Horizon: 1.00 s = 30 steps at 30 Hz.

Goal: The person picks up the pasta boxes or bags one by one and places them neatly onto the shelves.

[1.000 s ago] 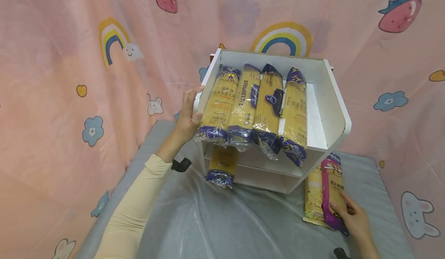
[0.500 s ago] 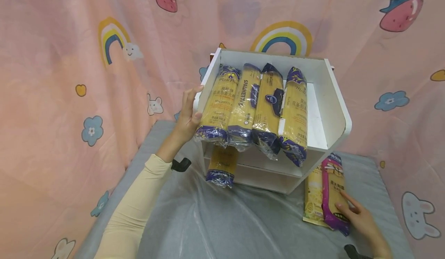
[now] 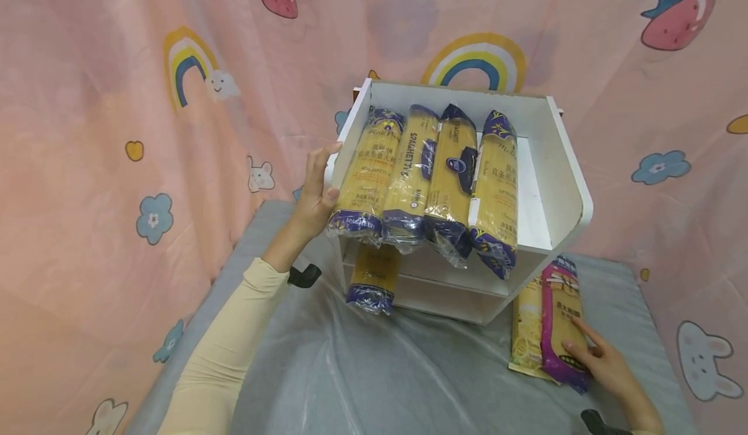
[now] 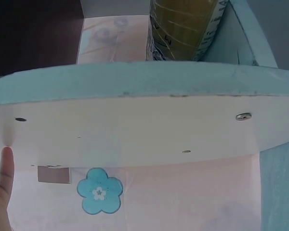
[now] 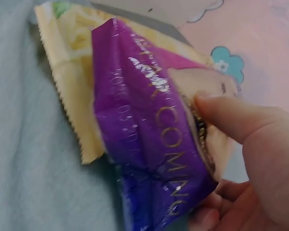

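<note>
In the head view my left hand (image 3: 312, 195) rests against the left side panel of a white shelf unit (image 3: 540, 162), its thumb near the front edge. The left wrist view shows straight fingers (image 4: 6, 168) touching the panel's outer face. Four-sided no lid, its top level bears several spaghetti packs (image 3: 493, 188). My right hand (image 3: 610, 367) holds a purple-and-tan pasta bag (image 3: 561, 321) by its near end. In the right wrist view the thumb (image 5: 221, 113) lies on top and curled fingers sit under the edge. A yellow pasta bag (image 5: 72, 86) lies partly beneath it.
Another spaghetti pack (image 3: 373, 279) sticks out of the shelf's lower level. Grey cloth (image 3: 350, 370) covers the surface beneath. A pink printed curtain (image 3: 292, 97) hangs behind and at both sides.
My right hand has moved slightly right, and the near end of the purple-and-tan pasta bag has shifted a little with it. My left hand stays at the shelf.
</note>
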### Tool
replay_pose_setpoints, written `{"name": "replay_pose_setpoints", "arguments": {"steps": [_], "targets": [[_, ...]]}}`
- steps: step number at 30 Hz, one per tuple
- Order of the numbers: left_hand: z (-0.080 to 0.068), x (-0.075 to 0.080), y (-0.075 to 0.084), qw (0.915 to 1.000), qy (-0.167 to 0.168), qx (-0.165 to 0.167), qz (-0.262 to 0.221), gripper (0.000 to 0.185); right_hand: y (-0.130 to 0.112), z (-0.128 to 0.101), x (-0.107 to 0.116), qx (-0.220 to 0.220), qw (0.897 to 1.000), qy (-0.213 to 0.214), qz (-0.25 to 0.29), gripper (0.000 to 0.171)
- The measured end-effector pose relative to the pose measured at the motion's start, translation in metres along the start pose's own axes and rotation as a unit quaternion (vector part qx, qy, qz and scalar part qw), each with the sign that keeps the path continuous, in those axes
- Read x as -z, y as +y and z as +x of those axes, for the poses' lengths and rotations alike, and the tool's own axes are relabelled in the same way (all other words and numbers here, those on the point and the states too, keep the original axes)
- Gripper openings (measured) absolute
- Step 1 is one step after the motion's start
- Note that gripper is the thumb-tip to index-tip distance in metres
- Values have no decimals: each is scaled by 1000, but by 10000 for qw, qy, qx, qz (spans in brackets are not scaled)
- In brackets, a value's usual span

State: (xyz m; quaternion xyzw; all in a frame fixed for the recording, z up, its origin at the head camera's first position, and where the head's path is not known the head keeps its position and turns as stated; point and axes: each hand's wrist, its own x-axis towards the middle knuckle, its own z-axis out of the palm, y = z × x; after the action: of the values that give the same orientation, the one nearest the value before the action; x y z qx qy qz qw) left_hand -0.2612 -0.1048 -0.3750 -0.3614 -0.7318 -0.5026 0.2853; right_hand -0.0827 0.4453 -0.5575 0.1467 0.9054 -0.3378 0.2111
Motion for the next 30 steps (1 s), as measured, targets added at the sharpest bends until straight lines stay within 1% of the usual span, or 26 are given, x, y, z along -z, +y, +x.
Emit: {"name": "replay_pose_setpoints", "arguments": {"steps": [3, 6, 12, 15, 20, 24, 26, 30], "targets": [[0, 0, 0, 10000, -23, 24, 10, 68, -2, 0, 2, 72, 9999, -79, -48, 84], [0, 1, 1, 10000, -37, 46, 18, 68, -5, 1, 3, 92, 9998, -190, 54, 85], [0, 1, 0, 10000, -48, 14, 36, 66, -9, 1, 3, -5, 9989, -423, 219, 88], [0, 1, -1, 10000, -47, -16, 31, 66, -8, 0, 2, -20, 9983, -423, 401, 87], [2, 0, -1, 10000, -19, -32, -15, 66, -7, 0, 0, 43, 9968, -299, 744, 87], [2, 0, -1, 10000, -16, -33, -42, 64, -7, 0, -1, 110, 9980, -188, 595, 87], [1, 0, -1, 10000, -16, -27, -32, 64, -6, 0, -2, 102, 9981, -237, 562, 88], [0, 0, -1, 10000, -13, 2, -9, 65, -5, -3, -4, 120, 9965, -386, 727, 87]]}}
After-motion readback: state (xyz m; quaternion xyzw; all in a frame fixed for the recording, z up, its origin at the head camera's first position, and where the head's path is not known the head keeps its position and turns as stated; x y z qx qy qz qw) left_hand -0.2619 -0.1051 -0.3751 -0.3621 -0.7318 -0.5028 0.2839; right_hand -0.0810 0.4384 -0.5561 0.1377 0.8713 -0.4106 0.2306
